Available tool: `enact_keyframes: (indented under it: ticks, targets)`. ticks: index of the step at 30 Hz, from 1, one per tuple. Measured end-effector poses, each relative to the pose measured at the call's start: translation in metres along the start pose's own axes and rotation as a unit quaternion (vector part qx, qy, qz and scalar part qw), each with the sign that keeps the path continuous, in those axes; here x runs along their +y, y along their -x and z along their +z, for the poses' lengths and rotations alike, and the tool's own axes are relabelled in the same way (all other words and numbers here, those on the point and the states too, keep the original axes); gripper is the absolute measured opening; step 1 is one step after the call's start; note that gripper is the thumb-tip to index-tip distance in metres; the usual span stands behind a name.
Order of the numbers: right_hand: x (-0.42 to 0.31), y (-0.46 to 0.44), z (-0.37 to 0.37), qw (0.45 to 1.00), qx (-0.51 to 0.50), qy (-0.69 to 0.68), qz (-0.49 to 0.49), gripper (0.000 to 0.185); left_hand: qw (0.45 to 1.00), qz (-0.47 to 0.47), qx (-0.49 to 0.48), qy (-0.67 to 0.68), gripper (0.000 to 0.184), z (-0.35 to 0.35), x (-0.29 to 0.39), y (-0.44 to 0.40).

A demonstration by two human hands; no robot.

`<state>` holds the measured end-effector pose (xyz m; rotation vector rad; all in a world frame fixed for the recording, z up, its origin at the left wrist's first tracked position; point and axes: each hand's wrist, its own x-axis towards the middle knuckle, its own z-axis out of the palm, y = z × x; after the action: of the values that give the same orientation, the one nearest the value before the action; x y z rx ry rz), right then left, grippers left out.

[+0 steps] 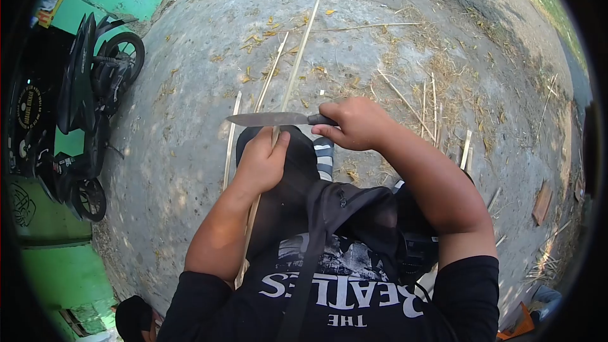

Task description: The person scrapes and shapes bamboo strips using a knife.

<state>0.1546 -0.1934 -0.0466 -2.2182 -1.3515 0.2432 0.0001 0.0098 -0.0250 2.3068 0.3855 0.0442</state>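
My right hand point(356, 123) is closed around the dark handle of a knife point(267, 119), its broad blade pointing left. Below the blade, my left hand point(264, 159) grips a long, pale bamboo strip point(299, 57), thumb lying along it. The strip runs from the top of the view, under the blade, through my left hand and down past my left forearm. The blade crosses the strip just above my fingers; whether its edge bites into the wood I cannot tell. My dark-trousered leg point(285, 180) is beneath my left hand.
More thin strips point(232, 139) lie on the concrete ground point(183, 88), among shavings and dry leaves. A motorbike point(95, 82) stands at the left by a green wall point(60, 278). A brick-like piece point(542, 202) lies at the right. Part of another person point(134, 318) shows at lower left.
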Motion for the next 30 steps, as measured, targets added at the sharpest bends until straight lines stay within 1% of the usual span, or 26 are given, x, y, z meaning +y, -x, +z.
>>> enact_keyframes:
  ticks: [1, 2, 3, 4, 5, 7, 10, 12, 15, 18, 25, 28, 30]
  targets:
    - [0.0, -0.002, 0.008, 1.0, 0.007, -0.01, -0.018, 0.049, 1.0, 0.008, 0.003, 0.015, 0.037, 0.0, -0.004, -0.002]
    - [0.006, -0.003, 0.007, 0.999, 0.025, -0.025, 0.023, 0.049, 0.999, 0.015, 0.006, 0.03, 0.037, 0.0, -0.007, -0.001]
    - [0.019, -0.007, 0.002, 0.996, 0.043, -0.037, 0.061, 0.048, 1.0, -0.005, -0.005, 0.011, 0.036, -0.004, 0.002, 0.005]
    - [0.029, -0.012, -0.006, 0.992, 0.061, -0.05, 0.098, 0.048, 1.0, 0.002, -0.016, -0.013, 0.036, -0.004, 0.001, 0.005]
    - [0.038, -0.01, -0.016, 0.988, 0.05, -0.06, 0.132, 0.047, 0.999, 0.006, -0.026, -0.037, 0.036, -0.004, -0.001, 0.007]
    - [0.036, -0.011, -0.01, 0.993, 0.035, -0.06, 0.097, 0.047, 0.997, 0.009, -0.033, -0.071, 0.036, -0.005, -0.003, 0.009]
    - [0.015, -0.005, -0.001, 0.998, 0.006, -0.031, 0.045, 0.049, 1.0, 0.001, -0.002, 0.023, 0.037, -0.004, 0.0, 0.005]
    - [0.011, -0.005, 0.001, 0.999, -0.006, -0.022, 0.034, 0.05, 1.0, 0.001, -0.001, 0.026, 0.037, -0.003, 0.003, 0.004]
    - [0.025, -0.001, -0.006, 0.999, 0.004, -0.008, 0.039, 0.051, 1.0, 0.0, -0.011, -0.001, 0.037, -0.002, 0.002, 0.005]
    - [0.036, -0.001, -0.01, 0.998, 0.044, -0.027, 0.044, 0.052, 1.0, 0.002, -0.022, -0.019, 0.037, -0.004, 0.003, 0.006]
    - [0.037, 0.001, -0.013, 0.998, 0.037, -0.037, 0.045, 0.053, 0.999, 0.015, -0.024, -0.024, 0.037, -0.003, 0.004, 0.006]
    - [0.041, 0.002, -0.011, 0.995, 0.061, -0.065, 0.034, 0.053, 0.999, 0.006, -0.029, -0.028, 0.037, -0.003, 0.006, 0.006]
    - [0.047, 0.001, -0.007, 0.967, 0.182, -0.155, 0.091, 0.052, 0.999, 0.016, -0.027, -0.022, 0.037, -0.004, 0.004, 0.006]
